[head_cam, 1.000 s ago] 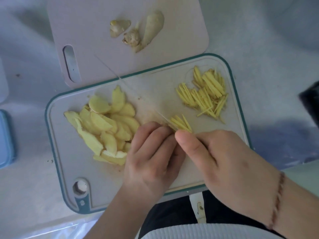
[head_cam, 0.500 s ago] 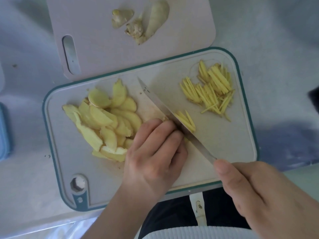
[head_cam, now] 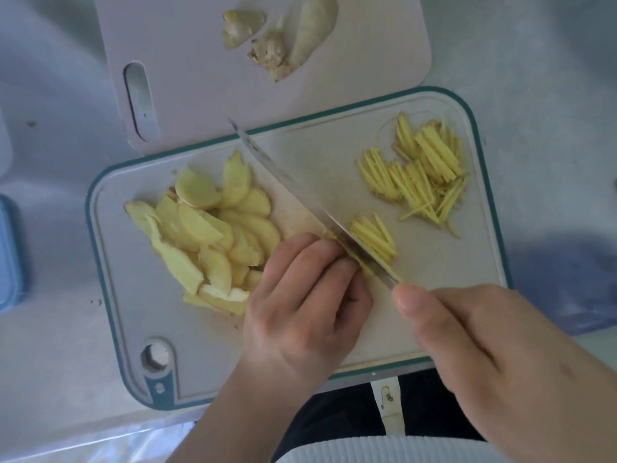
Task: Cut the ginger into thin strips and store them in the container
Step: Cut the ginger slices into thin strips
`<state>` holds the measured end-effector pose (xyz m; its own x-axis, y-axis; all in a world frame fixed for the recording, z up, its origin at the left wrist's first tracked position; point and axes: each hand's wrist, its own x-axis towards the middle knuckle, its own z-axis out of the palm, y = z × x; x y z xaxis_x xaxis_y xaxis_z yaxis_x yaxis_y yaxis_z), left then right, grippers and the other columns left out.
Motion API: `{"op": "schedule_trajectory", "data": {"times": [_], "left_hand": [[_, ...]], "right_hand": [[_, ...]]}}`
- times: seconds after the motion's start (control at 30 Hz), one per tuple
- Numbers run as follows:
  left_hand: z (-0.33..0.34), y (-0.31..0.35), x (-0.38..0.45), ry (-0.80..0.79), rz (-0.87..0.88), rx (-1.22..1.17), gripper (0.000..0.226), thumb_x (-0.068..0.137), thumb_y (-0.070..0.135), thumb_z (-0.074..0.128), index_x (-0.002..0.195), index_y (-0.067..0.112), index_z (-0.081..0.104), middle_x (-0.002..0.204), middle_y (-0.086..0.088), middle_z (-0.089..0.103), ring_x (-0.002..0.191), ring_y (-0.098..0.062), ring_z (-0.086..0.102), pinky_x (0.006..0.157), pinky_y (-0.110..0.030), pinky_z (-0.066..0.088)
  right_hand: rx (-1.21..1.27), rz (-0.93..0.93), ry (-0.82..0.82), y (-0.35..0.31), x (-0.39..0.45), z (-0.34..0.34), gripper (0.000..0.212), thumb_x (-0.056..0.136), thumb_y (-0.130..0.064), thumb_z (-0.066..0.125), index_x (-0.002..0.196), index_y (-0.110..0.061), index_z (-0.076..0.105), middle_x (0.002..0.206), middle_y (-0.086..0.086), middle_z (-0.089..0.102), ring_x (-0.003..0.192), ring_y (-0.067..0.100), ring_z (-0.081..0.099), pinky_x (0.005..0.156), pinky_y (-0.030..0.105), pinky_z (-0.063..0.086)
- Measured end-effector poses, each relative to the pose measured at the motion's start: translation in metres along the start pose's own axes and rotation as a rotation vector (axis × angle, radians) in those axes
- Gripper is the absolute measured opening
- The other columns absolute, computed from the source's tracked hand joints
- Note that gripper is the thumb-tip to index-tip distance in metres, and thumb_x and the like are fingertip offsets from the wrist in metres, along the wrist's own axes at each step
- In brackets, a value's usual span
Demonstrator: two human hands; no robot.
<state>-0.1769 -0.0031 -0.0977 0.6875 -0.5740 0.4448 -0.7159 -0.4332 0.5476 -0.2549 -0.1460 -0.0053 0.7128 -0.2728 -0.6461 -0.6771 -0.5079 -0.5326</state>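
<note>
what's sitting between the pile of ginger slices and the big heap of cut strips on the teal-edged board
In the head view, the steel knife blade crosses that stretch diagonally, with a small fresh bundle of yellow ginger strips beside it; the rest is bare board.

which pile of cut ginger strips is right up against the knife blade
The small pile of yellow ginger strips beside the steel knife blade; the larger strip pile lies apart, near the teal-rimmed cutting board's far right corner.

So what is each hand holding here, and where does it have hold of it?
The right hand grips the knife at its handle end, hidden under the fingers. The left hand pins down ginger slices beside the blade; what is under its fingertips is hidden.
</note>
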Motion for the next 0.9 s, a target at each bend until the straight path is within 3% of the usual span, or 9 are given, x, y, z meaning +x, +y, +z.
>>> {"op": "schedule_trajectory", "data": {"times": [0.17, 0.3, 0.4, 0.5, 0.63, 0.7, 0.77, 0.83, 0.9], "left_hand": [[0.002, -0.001, 0.0, 0.016, 0.008, 0.003, 0.008, 0.079, -0.007, 0.076, 0.072, -0.005, 0.076, 0.083, -0.012, 0.073, 0.077, -0.031, 0.069, 0.083, -0.03, 0.055], [0.001, 0.0, -0.001, -0.005, 0.003, -0.008, 0.011, 0.084, -0.005, 0.073, 0.074, -0.005, 0.076, 0.084, -0.012, 0.073, 0.08, -0.03, 0.07, 0.085, -0.028, 0.054], [0.001, -0.003, -0.001, -0.009, 0.01, -0.032, 0.021, 0.092, 0.002, 0.068, 0.075, -0.006, 0.076, 0.082, -0.013, 0.072, 0.08, -0.03, 0.069, 0.085, -0.031, 0.055], [0.001, -0.001, 0.0, 0.014, 0.007, -0.038, 0.03, 0.095, 0.004, 0.065, 0.068, -0.006, 0.073, 0.076, -0.014, 0.069, 0.072, -0.03, 0.067, 0.08, -0.032, 0.055], [0.002, 0.0, 0.0, 0.031, -0.005, 0.021, 0.013, 0.083, -0.003, 0.074, 0.07, -0.005, 0.075, 0.082, -0.013, 0.072, 0.078, -0.029, 0.068, 0.083, -0.028, 0.054], [0.001, 0.0, -0.001, 0.023, 0.0, 0.015, 0.008, 0.078, -0.007, 0.076, 0.071, -0.005, 0.076, 0.082, -0.012, 0.073, 0.078, -0.029, 0.069, 0.084, -0.027, 0.054], [0.001, 0.0, -0.001, 0.016, 0.011, -0.001, 0.007, 0.078, -0.008, 0.076, 0.071, -0.005, 0.076, 0.082, -0.012, 0.073, 0.077, -0.029, 0.07, 0.082, -0.029, 0.055], [0.001, -0.001, -0.001, 0.007, 0.017, -0.004, 0.007, 0.078, -0.009, 0.076, 0.072, -0.006, 0.076, 0.083, -0.012, 0.073, 0.077, -0.03, 0.07, 0.08, -0.031, 0.055], [0.001, -0.001, -0.002, 0.003, 0.018, 0.0, 0.006, 0.078, -0.009, 0.076, 0.073, -0.006, 0.076, 0.084, -0.012, 0.073, 0.078, -0.03, 0.07, 0.081, -0.031, 0.055]], "right_hand": [[0.021, -0.006, -0.011, 0.007, -0.006, -0.003, 0.073, 0.071, -0.087, 0.016, 0.06, -0.023, 0.048, 0.041, -0.006, 0.043, 0.041, 0.007, 0.047, 0.041, 0.013, 0.032], [-0.024, 0.006, -0.041, 0.002, -0.003, 0.001, 0.073, 0.061, -0.089, 0.002, 0.073, -0.037, 0.051, 0.055, -0.017, 0.054, 0.056, 0.006, 0.053, 0.046, 0.019, 0.036], [-0.033, -0.057, -0.048, -0.008, 0.017, 0.004, 0.081, 0.072, -0.086, 0.005, 0.06, -0.017, 0.046, 0.051, -0.008, 0.051, 0.046, 0.01, 0.048, 0.044, 0.019, 0.036], [0.056, -0.071, -0.048, -0.021, 0.027, 0.0, 0.071, 0.079, -0.076, 0.017, 0.051, -0.015, 0.037, 0.043, -0.002, 0.041, 0.039, 0.013, 0.04, 0.038, 0.017, 0.03], [0.025, -0.019, -0.009, -0.013, 0.003, -0.003, 0.077, 0.073, -0.086, 0.009, 0.058, -0.021, 0.048, 0.052, -0.011, 0.051, 0.049, 0.01, 0.048, 0.044, 0.02, 0.033], [-0.001, -0.029, 0.015, -0.002, -0.009, 0.003, 0.076, 0.08, -0.084, 0.013, 0.048, -0.024, 0.049, 0.065, -0.015, 0.058, 0.053, 0.003, 0.052, 0.047, 0.016, 0.037], [-0.066, -0.083, 0.196, 0.007, -0.016, 0.008, 0.07, 0.092, -0.074, 0.02, 0.044, -0.033, 0.049, 0.078, -0.01, 0.061, 0.058, -0.004, 0.053, 0.05, 0.014, 0.04], [-0.058, -0.073, 0.213, 0.005, -0.016, 0.01, 0.071, 0.092, -0.073, 0.018, 0.042, -0.031, 0.047, 0.065, -0.005, 0.06, 0.059, -0.003, 0.053, 0.05, 0.011, 0.039], [-0.016, -0.01, 0.121, 0.003, -0.009, 0.009, 0.077, 0.084, -0.081, 0.013, 0.043, -0.023, 0.044, 0.062, -0.011, 0.058, 0.056, 0.001, 0.053, 0.05, 0.012, 0.038]]}}
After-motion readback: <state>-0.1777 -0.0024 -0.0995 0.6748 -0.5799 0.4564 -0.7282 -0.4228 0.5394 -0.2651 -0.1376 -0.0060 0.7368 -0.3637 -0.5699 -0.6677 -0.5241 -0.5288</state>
